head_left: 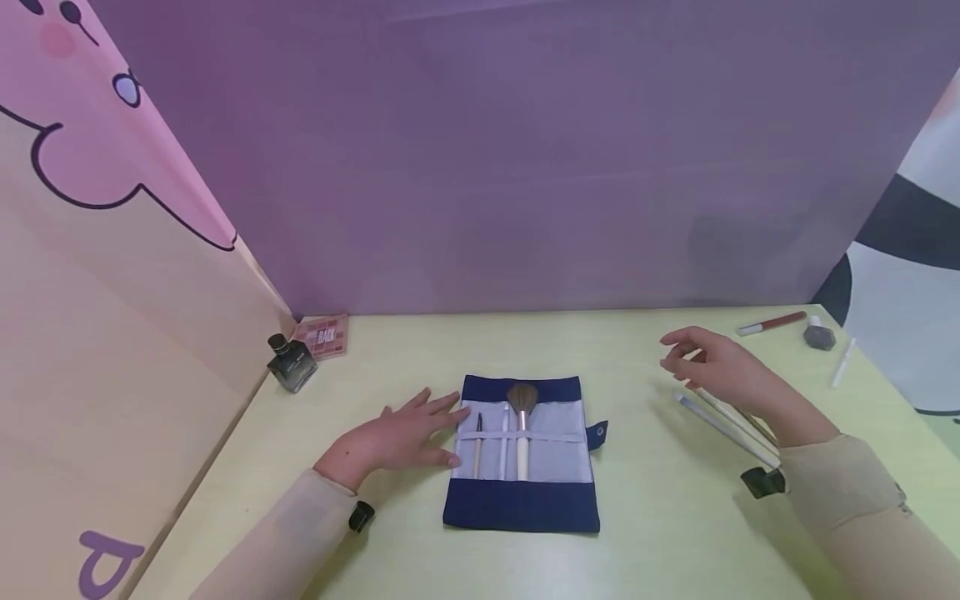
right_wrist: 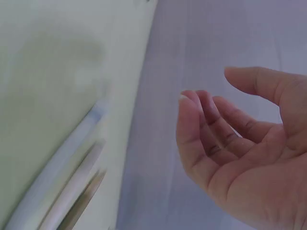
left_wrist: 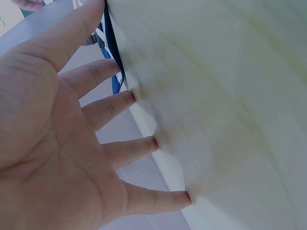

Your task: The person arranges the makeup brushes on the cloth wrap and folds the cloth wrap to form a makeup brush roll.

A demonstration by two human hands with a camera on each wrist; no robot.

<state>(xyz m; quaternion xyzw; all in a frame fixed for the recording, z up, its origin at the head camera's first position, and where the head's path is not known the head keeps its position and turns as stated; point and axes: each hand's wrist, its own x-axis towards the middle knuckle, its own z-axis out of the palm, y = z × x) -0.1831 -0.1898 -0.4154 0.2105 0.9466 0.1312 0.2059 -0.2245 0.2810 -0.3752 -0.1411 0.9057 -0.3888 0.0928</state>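
Pale table (head_left: 660,533), brush case (head_left: 557,460) (unfolded), right of left hand (head_left: 408,437), touching

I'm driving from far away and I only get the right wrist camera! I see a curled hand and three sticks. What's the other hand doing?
Observer: The left hand has its fingers spread at the left edge of a navy pouch.

Child: Ooh, is anything in the pouch?

Observer: Yes, a fluffy brush lies in it, bristles toward the far edge.

Child: What about way over on the left, past that hand?

Observer: There's a dark bottle beside a pink palette.
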